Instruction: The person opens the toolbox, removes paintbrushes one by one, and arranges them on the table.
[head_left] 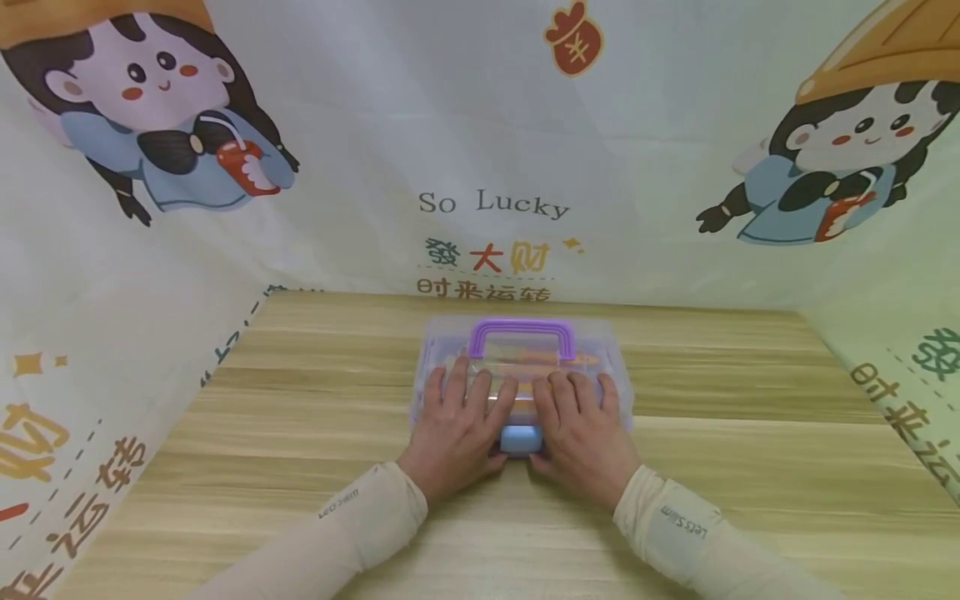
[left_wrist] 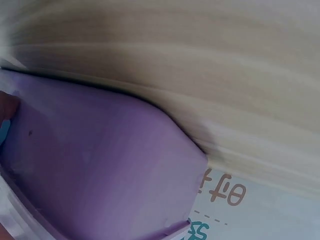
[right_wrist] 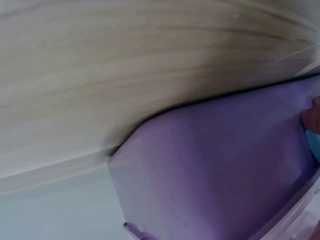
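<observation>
A plastic storage box (head_left: pixel 600 333) with a clear lid and purple base sits on the table, its purple handle (head_left: pixel 522 326) on top. Orange items show through the lid. My left hand (head_left: pixel 459 429) lies over the left front of the lid, fingers spread and bent. On the right front, my right hand (head_left: pixel 583 429) does likewise. Both thumbs reach down the front beside the blue latch (head_left: pixel 521 439). In the left wrist view the thumb (left_wrist: pixel 8 106) is against the purple front wall (left_wrist: pixel 110 155); the right wrist view shows the other thumb (right_wrist: pixel 312 119) at the latch's edge.
The wood-grain table (head_left: pixel 315 400) runs back to a pale cloth backdrop (head_left: pixel 375 125) printed with cartoon figures and lettering. Cloth also hangs along the left and right sides. Table surface shows on both sides of the box.
</observation>
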